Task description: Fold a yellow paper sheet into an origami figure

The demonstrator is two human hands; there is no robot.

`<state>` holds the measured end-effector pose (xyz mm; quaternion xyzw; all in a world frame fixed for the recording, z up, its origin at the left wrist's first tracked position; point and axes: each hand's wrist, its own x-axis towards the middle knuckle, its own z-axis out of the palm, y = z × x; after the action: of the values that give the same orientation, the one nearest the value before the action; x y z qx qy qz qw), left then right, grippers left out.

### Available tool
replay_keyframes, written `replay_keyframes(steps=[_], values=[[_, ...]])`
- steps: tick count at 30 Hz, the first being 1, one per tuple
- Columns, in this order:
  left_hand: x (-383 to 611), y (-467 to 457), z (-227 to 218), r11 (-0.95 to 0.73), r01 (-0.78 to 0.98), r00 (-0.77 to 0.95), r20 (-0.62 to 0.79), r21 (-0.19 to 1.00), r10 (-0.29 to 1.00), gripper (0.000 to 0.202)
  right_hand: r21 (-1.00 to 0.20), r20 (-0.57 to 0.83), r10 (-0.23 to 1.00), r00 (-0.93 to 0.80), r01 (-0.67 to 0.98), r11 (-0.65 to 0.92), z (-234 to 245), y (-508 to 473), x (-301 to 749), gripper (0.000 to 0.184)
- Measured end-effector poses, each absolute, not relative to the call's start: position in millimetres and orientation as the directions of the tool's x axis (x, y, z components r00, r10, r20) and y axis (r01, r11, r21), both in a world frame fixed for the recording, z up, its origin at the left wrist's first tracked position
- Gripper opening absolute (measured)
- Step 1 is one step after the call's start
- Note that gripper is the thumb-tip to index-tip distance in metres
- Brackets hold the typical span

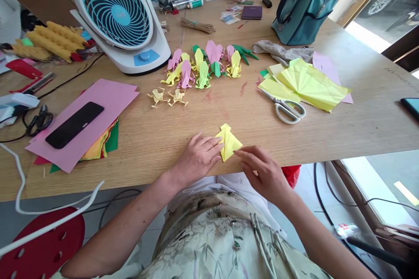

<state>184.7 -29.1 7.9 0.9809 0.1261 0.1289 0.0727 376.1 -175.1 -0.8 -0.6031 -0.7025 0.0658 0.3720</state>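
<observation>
A small piece of folded yellow paper (231, 143) lies near the table's front edge, creased into a pointed shape with a narrow tab at the top. My left hand (203, 152) rests over its left side, fingers stretched flat and pressing on it. At the right corner, my right hand (262, 166) pinches the paper between thumb and forefinger, the other fingers curled. Beyond sit several folded paper frogs (203, 74) in pink, yellow and green, with two tiny pale yellow frogs (177, 97) in front of them.
Scissors (288, 110) lie right, beside creased yellow sheets (304, 83). At left, a black phone (75, 125) rests on pink paper (111, 96). A fan (119, 15) stands behind; a teal backpack (299, 13) is at back right. A red stool (49, 239) is below left.
</observation>
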Motion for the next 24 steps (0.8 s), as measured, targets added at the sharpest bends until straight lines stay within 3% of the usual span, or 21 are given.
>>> replay_keyframes(steps=[5, 8, 14, 21, 24], values=[[182.2, -19.5, 8.2, -0.946, 0.199, 0.957, 0.157, 0.258, 0.244, 0.03, -0.339, 0.396, 0.918, -0.011, 0.927, 0.157, -6.3, -172.8, 385.4, 0.036], [182.1, -18.0, 7.4, -0.952, 0.173, 0.954, 0.197, 0.254, 0.226, 0.026, -0.284, 0.387, 0.921, -0.052, 0.943, 0.173, -9.4, -179.0, 379.5, 0.036], [177.0, -20.6, 4.4, -0.979, 0.129, 0.917, 0.358, 0.155, 0.177, 0.022, -0.284, 0.373, 0.916, -0.151, 0.921, 0.268, -8.3, -190.1, 367.6, 0.037], [165.3, -30.3, 3.8, -0.978, 0.14, 0.923, 0.338, 0.154, 0.185, 0.041, -0.268, 0.415, 0.89, -0.189, 0.909, 0.319, -10.2, -188.2, 362.7, 0.028], [164.4, -30.6, 3.1, -0.98, 0.135, 0.929, 0.326, 0.143, 0.175, 0.035, -0.248, 0.401, 0.903, -0.156, 0.93, 0.271, -10.1, -183.4, 362.6, 0.041]])
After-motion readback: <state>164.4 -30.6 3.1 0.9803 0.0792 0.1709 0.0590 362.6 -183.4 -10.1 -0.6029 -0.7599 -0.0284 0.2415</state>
